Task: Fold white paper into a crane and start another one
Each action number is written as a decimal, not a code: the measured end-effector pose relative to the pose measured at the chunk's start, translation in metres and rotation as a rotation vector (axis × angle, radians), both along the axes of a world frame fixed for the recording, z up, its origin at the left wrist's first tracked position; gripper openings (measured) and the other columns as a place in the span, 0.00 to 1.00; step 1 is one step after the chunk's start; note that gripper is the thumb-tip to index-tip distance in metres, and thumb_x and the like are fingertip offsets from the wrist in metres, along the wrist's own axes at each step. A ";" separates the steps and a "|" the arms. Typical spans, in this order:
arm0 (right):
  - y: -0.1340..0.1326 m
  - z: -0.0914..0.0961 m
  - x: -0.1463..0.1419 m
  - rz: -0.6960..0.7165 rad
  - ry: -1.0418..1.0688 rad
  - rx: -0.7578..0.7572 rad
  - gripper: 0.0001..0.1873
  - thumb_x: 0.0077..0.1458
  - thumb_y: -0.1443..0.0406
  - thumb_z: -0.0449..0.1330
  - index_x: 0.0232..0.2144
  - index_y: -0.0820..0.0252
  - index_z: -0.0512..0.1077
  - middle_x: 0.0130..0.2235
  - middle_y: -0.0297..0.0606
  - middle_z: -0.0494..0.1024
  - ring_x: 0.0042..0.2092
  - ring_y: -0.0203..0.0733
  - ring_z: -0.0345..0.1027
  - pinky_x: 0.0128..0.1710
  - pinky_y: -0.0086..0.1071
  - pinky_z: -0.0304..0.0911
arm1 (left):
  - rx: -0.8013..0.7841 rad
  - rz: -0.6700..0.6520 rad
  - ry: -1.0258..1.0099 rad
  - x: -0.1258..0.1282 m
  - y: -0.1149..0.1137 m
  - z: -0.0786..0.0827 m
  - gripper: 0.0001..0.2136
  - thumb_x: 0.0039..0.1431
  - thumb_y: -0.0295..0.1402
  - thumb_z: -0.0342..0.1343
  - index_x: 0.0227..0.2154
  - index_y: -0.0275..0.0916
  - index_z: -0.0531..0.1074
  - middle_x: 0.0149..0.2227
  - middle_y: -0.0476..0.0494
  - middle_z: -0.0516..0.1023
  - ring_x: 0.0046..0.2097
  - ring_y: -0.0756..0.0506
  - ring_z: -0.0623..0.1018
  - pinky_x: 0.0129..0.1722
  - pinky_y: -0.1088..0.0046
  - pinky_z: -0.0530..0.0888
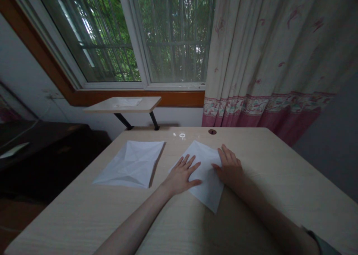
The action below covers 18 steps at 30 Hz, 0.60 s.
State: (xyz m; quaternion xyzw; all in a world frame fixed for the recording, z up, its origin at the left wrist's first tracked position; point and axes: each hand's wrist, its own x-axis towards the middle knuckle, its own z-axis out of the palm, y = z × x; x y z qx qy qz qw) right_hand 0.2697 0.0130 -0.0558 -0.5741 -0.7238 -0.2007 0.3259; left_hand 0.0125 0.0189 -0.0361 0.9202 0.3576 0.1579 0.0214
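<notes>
A white sheet of paper (205, 173) lies turned like a diamond on the light wooden table (251, 195), folded into a long pointed shape. My left hand (183, 175) rests flat on its left side with the fingers spread. My right hand (229, 165) presses flat on its right edge, fingers stretched forward. A second white sheet (131, 163), creased and unfolded, lies on the table to the left, apart from both hands.
A small raised shelf (123, 104) on black legs stands at the table's back edge under the window. A cable hole (212, 131) sits at the back centre. A flowered curtain (268, 61) hangs at right. Dark furniture (41, 150) stands left of the table.
</notes>
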 end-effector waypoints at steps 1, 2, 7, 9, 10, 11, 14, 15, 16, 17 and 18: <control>0.001 0.002 0.002 0.005 0.013 0.022 0.31 0.61 0.49 0.53 0.59 0.61 0.63 0.63 0.54 0.63 0.56 0.63 0.63 0.49 0.52 0.64 | -0.003 0.001 0.002 0.000 0.000 0.000 0.33 0.60 0.58 0.50 0.64 0.50 0.58 0.67 0.39 0.58 0.68 0.33 0.57 0.63 0.47 0.59; 0.002 0.003 0.004 0.015 0.035 0.050 0.29 0.62 0.50 0.53 0.59 0.60 0.63 0.63 0.53 0.64 0.56 0.61 0.63 0.50 0.52 0.64 | -0.006 0.002 0.003 0.000 0.000 0.000 0.33 0.60 0.58 0.51 0.64 0.51 0.58 0.67 0.40 0.57 0.68 0.33 0.57 0.63 0.47 0.59; 0.007 0.014 0.011 0.078 0.226 0.157 0.21 0.62 0.57 0.54 0.55 0.56 0.66 0.59 0.50 0.64 0.52 0.57 0.63 0.51 0.55 0.64 | -0.012 0.007 -0.017 0.000 0.000 0.000 0.32 0.60 0.57 0.51 0.63 0.51 0.60 0.67 0.39 0.57 0.68 0.31 0.57 0.62 0.46 0.61; 0.008 0.017 0.012 0.088 0.327 0.161 0.19 0.60 0.59 0.54 0.53 0.57 0.67 0.57 0.50 0.63 0.51 0.57 0.62 0.50 0.56 0.65 | -0.016 0.007 -0.014 0.000 0.000 0.001 0.32 0.60 0.57 0.51 0.64 0.50 0.60 0.67 0.38 0.57 0.68 0.31 0.57 0.62 0.46 0.61; 0.009 0.017 0.013 0.091 0.384 0.159 0.19 0.59 0.60 0.55 0.52 0.57 0.68 0.56 0.50 0.62 0.51 0.56 0.62 0.50 0.56 0.66 | -0.020 0.006 -0.007 0.000 0.000 0.002 0.32 0.60 0.57 0.51 0.64 0.51 0.59 0.67 0.39 0.57 0.68 0.31 0.57 0.62 0.46 0.61; 0.010 0.017 0.014 0.095 0.447 0.155 0.19 0.57 0.61 0.56 0.51 0.57 0.68 0.55 0.50 0.61 0.50 0.55 0.63 0.48 0.55 0.67 | -0.025 0.005 0.002 0.000 0.000 0.002 0.32 0.60 0.57 0.51 0.64 0.51 0.59 0.67 0.39 0.57 0.68 0.32 0.56 0.62 0.46 0.60; 0.013 0.014 0.018 0.121 0.654 0.138 0.21 0.54 0.61 0.60 0.51 0.56 0.68 0.54 0.49 0.60 0.45 0.49 0.66 0.39 0.46 0.72 | -0.044 0.013 0.023 0.000 -0.001 0.004 0.32 0.60 0.57 0.50 0.64 0.51 0.59 0.68 0.39 0.56 0.68 0.32 0.56 0.63 0.47 0.60; 0.014 0.012 0.020 0.134 0.722 0.135 0.22 0.53 0.61 0.61 0.51 0.56 0.67 0.54 0.48 0.60 0.43 0.47 0.67 0.35 0.43 0.73 | -0.051 0.015 0.028 0.000 -0.001 0.005 0.32 0.61 0.57 0.50 0.64 0.51 0.59 0.68 0.39 0.56 0.68 0.32 0.56 0.63 0.47 0.60; 0.016 0.010 0.022 0.148 0.787 0.133 0.23 0.53 0.61 0.62 0.52 0.55 0.66 0.54 0.48 0.61 0.42 0.45 0.68 0.33 0.40 0.73 | -0.056 0.017 0.031 0.000 -0.001 0.005 0.32 0.61 0.57 0.50 0.64 0.50 0.58 0.68 0.38 0.56 0.68 0.32 0.55 0.63 0.47 0.59; 0.018 0.007 0.024 0.162 0.846 0.134 0.24 0.53 0.60 0.63 0.52 0.55 0.66 0.53 0.48 0.61 0.42 0.45 0.68 0.31 0.38 0.72 | -0.060 0.018 0.035 0.000 -0.001 0.005 0.32 0.61 0.57 0.49 0.64 0.50 0.58 0.68 0.38 0.55 0.68 0.32 0.55 0.63 0.47 0.59; 0.020 0.005 0.026 0.179 0.894 0.139 0.25 0.53 0.60 0.63 0.53 0.55 0.65 0.53 0.48 0.62 0.42 0.44 0.69 0.32 0.37 0.72 | -0.062 0.018 0.037 0.000 -0.001 0.005 0.32 0.61 0.58 0.49 0.64 0.50 0.58 0.68 0.38 0.55 0.68 0.31 0.55 0.63 0.46 0.59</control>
